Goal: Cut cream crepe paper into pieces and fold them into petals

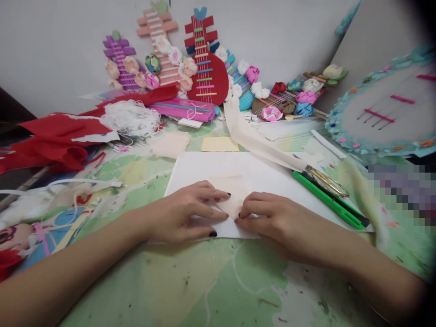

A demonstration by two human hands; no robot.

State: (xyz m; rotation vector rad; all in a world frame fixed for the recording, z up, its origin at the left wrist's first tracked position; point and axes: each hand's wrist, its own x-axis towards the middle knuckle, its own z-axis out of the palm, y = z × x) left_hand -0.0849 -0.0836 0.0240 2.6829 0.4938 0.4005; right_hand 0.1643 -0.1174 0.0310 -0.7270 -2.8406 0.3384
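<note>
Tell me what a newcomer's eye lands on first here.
Dead centre, the left hand and right hand press a small pale piece onto a white sheet. Behind them, against the wall, stands a bright red lute-shaped craft among small rolled flowers; a heap of red cloth lies far left.

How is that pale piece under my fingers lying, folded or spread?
Mostly spread: the pale piece lies flat on the white sheet, pinned by left hand and right hand; folds beneath are hidden.

bare forearms, hands [184,213] with dark-polished nails, no sleeves.
</note>
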